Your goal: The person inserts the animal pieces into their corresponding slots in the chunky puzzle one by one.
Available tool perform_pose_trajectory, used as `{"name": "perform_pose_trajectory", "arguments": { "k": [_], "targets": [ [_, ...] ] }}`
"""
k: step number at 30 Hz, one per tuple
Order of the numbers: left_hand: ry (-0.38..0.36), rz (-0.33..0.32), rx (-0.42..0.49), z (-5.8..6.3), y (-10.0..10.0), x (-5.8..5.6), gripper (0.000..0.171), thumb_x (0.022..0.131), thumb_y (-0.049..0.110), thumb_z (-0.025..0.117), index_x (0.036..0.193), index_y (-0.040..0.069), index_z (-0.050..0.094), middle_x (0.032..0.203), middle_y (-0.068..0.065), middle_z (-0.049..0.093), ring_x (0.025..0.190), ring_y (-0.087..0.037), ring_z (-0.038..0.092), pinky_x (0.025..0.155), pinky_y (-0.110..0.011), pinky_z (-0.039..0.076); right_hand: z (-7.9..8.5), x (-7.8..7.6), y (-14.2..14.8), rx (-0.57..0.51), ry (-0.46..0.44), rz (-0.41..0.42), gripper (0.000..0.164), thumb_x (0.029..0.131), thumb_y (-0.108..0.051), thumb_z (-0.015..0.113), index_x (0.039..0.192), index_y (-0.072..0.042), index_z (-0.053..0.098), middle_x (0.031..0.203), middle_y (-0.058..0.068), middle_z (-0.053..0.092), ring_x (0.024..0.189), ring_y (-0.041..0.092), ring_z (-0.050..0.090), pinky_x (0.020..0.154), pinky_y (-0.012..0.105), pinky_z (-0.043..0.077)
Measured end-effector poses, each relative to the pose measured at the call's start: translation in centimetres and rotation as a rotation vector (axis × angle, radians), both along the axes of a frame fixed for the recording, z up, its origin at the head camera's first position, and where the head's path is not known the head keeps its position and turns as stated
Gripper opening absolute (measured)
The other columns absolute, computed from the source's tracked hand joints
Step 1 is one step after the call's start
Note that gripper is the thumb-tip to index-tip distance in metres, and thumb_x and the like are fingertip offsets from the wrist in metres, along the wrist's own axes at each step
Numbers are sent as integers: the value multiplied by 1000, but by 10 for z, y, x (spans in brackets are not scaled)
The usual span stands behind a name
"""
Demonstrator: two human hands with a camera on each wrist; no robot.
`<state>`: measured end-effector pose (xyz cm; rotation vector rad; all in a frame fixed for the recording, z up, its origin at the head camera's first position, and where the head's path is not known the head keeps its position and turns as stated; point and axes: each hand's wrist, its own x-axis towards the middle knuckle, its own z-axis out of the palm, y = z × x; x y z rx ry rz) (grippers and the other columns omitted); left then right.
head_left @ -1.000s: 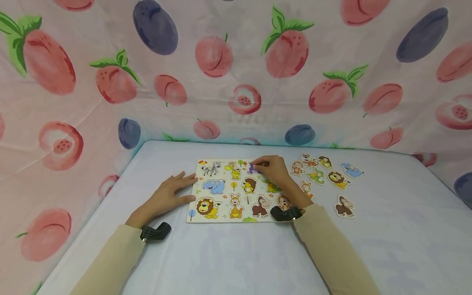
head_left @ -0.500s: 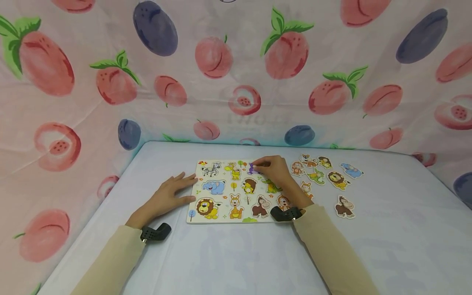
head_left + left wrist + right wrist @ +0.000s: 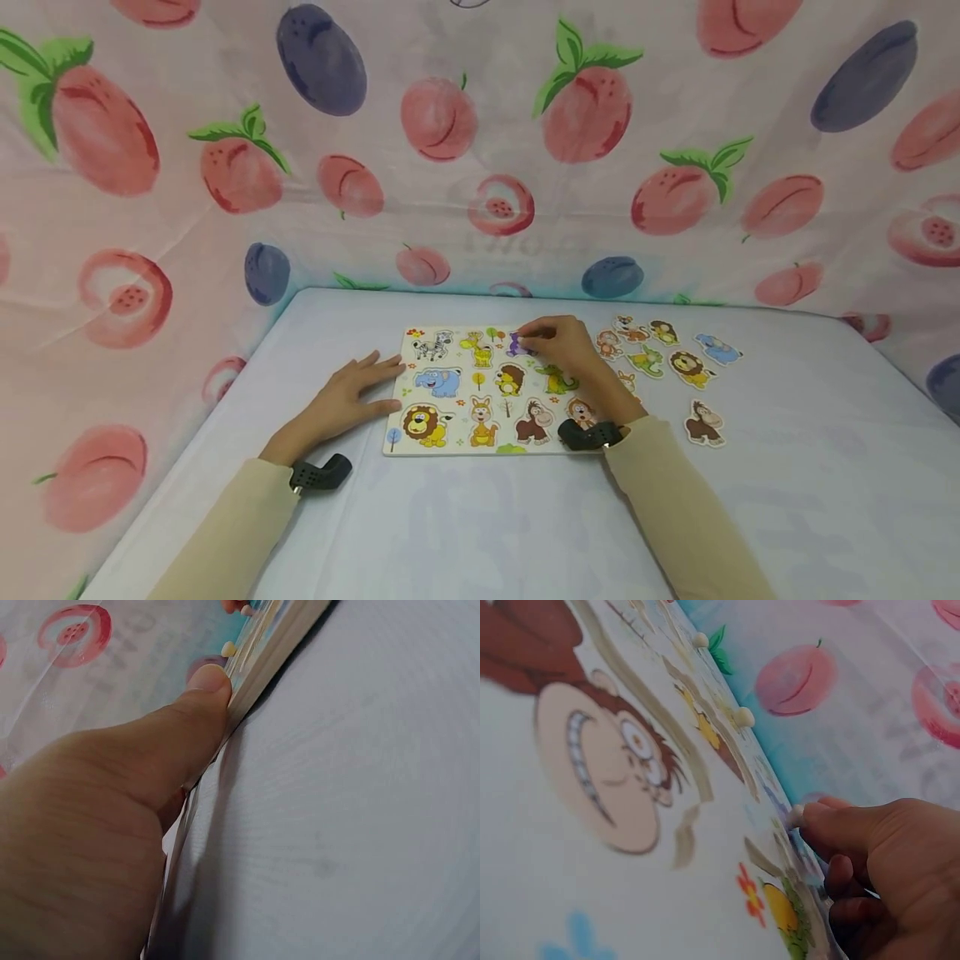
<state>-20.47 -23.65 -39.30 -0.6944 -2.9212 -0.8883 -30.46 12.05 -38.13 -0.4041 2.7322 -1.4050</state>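
A flat animal puzzle board (image 3: 450, 417) lies on the table, with a zebra, giraffe, elephant, lion, kangaroo and other animals on it. My left hand (image 3: 345, 400) rests at its left edge, fingers spread and fairly straight; the left wrist view has the thumb (image 3: 187, 705) against that edge. Over the board's upper right, my right hand (image 3: 562, 343) pinches a small pale knob (image 3: 796, 817) between thumb and finger. This knob belongs to a purple animal puzzle piece (image 3: 514, 345), partly hidden by the fingers. The right forearm covers part of the board's right side.
Right of the board lie several loose animal pieces, among them a lion (image 3: 692, 368), a blue elephant (image 3: 717, 348), a green crocodile (image 3: 647, 360) and a brown ape (image 3: 704, 423). A fruit-printed cloth (image 3: 510, 108) hangs behind the white-covered table (image 3: 465, 525).
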Motion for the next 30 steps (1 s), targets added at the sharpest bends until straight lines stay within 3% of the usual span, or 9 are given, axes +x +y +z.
{"name": "perform_pose_trajectory", "arguments": {
  "k": [10, 15, 21, 30],
  "targets": [
    [-3, 8, -4, 0, 3, 0, 65, 87, 44, 67, 141, 14, 49, 150, -2, 38, 142, -34, 18, 114, -55, 8, 22, 3, 20, -42, 78, 25, 26, 92, -22, 66, 114, -8, 70, 102, 5, 68, 82, 29, 60, 56, 32, 47],
    [-15, 19, -15, 1, 2, 1, 66, 87, 45, 66, 142, 13, 48, 150, -3, 37, 142, -34, 17, 113, -56, 8, 30, 4, 30, -27, 109, 28, 26, 92, -27, 66, 113, -13, 71, 103, 5, 69, 87, 31, 61, 58, 33, 46],
    [-3, 10, -17, 1, 2, 1, 65, 87, 43, 67, 142, 13, 49, 150, -3, 38, 142, -34, 18, 113, -55, 9, 39, 10, 47, 12, 190, 18, 25, 92, -28, 66, 113, -15, 71, 105, 4, 69, 92, 22, 61, 70, 37, 49],
    [1, -1, -10, 2, 1, 1, 64, 87, 41, 68, 141, 13, 49, 150, -4, 38, 142, -35, 18, 113, -55, 8, 45, 9, 85, 3, 206, -84, 33, 92, -33, 64, 116, -11, 69, 110, 10, 67, 98, 24, 60, 73, 35, 50]
  ]
}}
